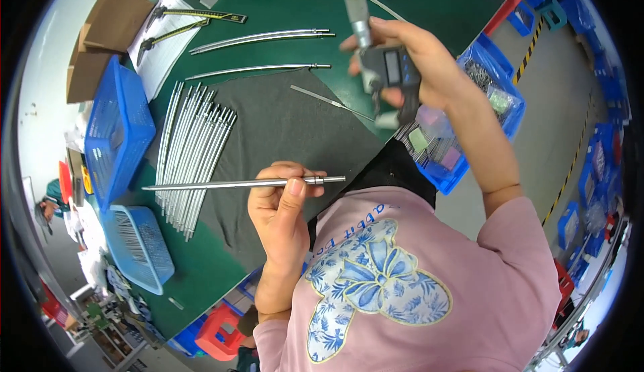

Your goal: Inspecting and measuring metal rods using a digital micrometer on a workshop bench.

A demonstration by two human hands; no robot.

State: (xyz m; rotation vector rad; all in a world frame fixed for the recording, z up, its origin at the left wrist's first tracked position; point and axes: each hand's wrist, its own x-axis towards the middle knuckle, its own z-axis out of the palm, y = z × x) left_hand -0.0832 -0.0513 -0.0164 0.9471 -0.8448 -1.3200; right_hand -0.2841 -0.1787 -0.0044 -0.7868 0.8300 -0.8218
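Note:
My left hand (282,204) grips a long thin metal rod (208,184) near its right end and holds it level over the grey mat (282,124). My right hand (409,60) is raised above the green table (302,3) and holds a digital micrometer (379,63), its metal thimble pointing up and away. The rod and the micrometer are apart. On the mat's left side a row of several similar metal rods (191,150) lies side by side.
Three longer curved rods (261,36) lie on the table beyond the mat. Two blue baskets (117,127) stand at the left, the lower basket (137,244) filled with small parts. A blue bin (469,114) of parts sits at the right. Calipers (194,15) rest on paper at the far left.

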